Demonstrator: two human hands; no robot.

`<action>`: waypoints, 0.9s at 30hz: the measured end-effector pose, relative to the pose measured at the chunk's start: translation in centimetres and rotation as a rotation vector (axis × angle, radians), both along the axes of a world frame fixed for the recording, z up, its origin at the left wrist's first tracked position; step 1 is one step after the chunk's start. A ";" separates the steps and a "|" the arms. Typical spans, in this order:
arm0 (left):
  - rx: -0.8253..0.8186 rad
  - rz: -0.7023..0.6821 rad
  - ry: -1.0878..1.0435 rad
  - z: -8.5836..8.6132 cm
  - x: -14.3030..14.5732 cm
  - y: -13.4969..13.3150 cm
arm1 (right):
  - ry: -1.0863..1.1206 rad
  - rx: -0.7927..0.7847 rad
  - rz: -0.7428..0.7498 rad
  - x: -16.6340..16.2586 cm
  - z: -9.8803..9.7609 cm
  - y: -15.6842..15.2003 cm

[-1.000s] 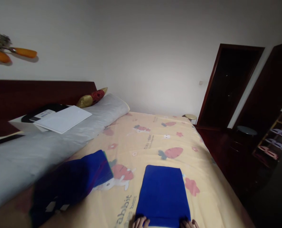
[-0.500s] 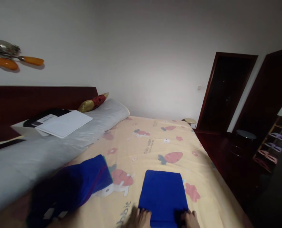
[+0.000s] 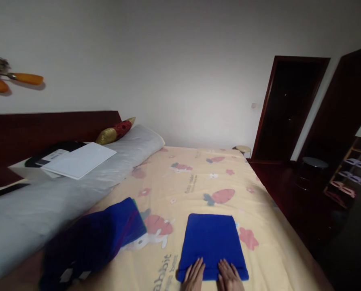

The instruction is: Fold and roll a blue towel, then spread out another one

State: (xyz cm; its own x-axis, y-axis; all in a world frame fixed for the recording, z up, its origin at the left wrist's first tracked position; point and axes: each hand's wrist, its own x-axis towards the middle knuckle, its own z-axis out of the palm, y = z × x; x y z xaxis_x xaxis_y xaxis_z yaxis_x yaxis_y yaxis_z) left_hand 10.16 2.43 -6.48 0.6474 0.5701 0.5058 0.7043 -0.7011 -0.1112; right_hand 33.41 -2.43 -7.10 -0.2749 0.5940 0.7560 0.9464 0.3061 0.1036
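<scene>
A folded blue cloth (image 3: 212, 238) lies flat on the bed in front of me, a neat near-rectangle with a fold line across its near end. On that near end rests my left hand (image 3: 194, 275), fingers stretched out and pressing the left part. My right hand (image 3: 229, 275) lies flat on the right part of the same end, its fingers also extended. Neither hand grips the fabric. To the left, more blue cloth (image 3: 124, 220) is piled loosely, with a purple stripe and small white tags; its near part is dark in shadow.
A peach sheet (image 3: 192, 206) printed with carrots and rabbits covers the bed. Along the left run a long grey bolster (image 3: 98, 198), a white flat box (image 3: 81, 159), a red-and-gold pillow (image 3: 115, 132) and the dark headboard (image 3: 47, 125). Stools (image 3: 315, 162) and a shoe rack (image 3: 350, 165) stand right.
Both hands have gone from curled at the cloth's near corners to lying flat on its near end, closer together. The near edge now shows folded over. The view has shifted slightly.
</scene>
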 end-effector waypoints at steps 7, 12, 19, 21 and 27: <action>-0.227 0.313 -0.079 4.0 -4.1 -1.1 | 0.146 -0.267 -0.191 2.8 2.9 -3.7; -0.382 0.212 -0.061 6.2 1.5 -3.3 | 0.267 -0.674 -0.042 -2.5 7.4 -3.1; -0.516 0.067 0.009 7.7 1.3 -3.4 | 0.290 -0.781 -0.110 -1.3 6.9 -3.2; -0.532 0.104 0.030 8.0 -0.9 -2.9 | 0.300 -0.725 -0.174 1.2 6.0 -3.8; -0.364 0.201 0.105 6.7 -1.8 -2.6 | 0.275 -0.592 -0.240 1.9 4.9 -3.8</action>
